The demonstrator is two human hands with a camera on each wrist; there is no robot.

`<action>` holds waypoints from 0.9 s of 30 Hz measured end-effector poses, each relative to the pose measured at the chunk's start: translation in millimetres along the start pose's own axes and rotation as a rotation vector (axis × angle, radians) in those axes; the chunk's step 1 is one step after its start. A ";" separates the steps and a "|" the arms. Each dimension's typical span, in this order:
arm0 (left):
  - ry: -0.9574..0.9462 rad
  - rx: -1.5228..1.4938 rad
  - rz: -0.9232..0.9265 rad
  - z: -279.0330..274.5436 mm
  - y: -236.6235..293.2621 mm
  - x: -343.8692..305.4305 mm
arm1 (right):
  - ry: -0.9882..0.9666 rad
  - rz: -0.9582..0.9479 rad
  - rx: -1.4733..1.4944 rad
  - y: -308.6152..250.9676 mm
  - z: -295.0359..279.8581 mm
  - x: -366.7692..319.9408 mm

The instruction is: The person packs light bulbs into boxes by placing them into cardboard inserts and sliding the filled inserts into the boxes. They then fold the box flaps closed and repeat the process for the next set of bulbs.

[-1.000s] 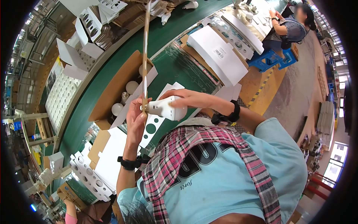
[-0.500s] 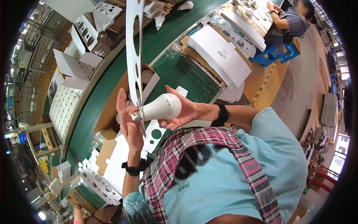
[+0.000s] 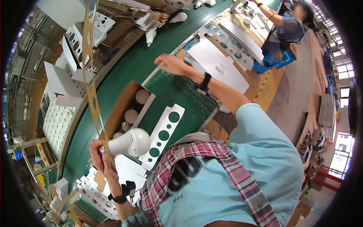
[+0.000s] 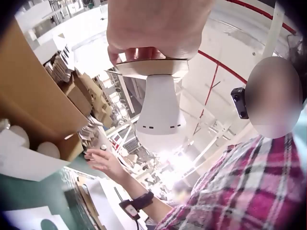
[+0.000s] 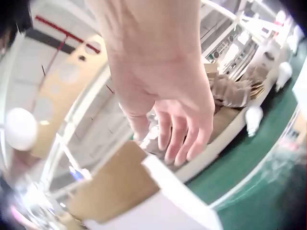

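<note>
1. Head view: left hand (image 3: 101, 156), at seven o'clock, grips the bulb (image 3: 130, 142) by its base, poked through a cardboard strip (image 3: 90, 72); fingers mostly hide the base.
2. Right hand (image 3: 169, 62), at twelve o'clock, loose-fingered and empty above the green belt (image 3: 128, 68).

shirt (image 3: 211, 181) print — illegible, box label (image 3: 218, 70) unreadable

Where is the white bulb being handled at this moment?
Head view, lower left: the left hand grips the white bulb by its base, poked through the cardboard strip, beside the open carton.
</note>
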State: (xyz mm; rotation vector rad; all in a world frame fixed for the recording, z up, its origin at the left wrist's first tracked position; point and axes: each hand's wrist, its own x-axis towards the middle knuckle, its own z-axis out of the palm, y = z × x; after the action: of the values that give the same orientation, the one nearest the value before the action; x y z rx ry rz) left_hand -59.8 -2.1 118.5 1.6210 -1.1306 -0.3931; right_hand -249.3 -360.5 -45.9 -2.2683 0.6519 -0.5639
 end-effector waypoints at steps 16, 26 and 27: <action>-0.052 0.023 -0.429 -35.8 -15.2 4.9 | -0.281 -0.448 -1.286 134.5 64.5 178.4; -0.416 0.254 -0.149 24.3 14.3 15.9 | 0.318 -0.008 0.177 36.2 29.8 -6.9; -0.478 0.286 -0.084 34.6 10.1 13.5 | 0.340 0.029 0.361 25.9 31.9 -37.8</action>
State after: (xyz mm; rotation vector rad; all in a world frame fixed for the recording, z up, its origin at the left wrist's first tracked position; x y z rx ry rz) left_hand -83.1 -32.7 118.3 1.8848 -1.5319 -0.7286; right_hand -268.4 -338.3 -93.5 -1.8389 0.6822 -0.9820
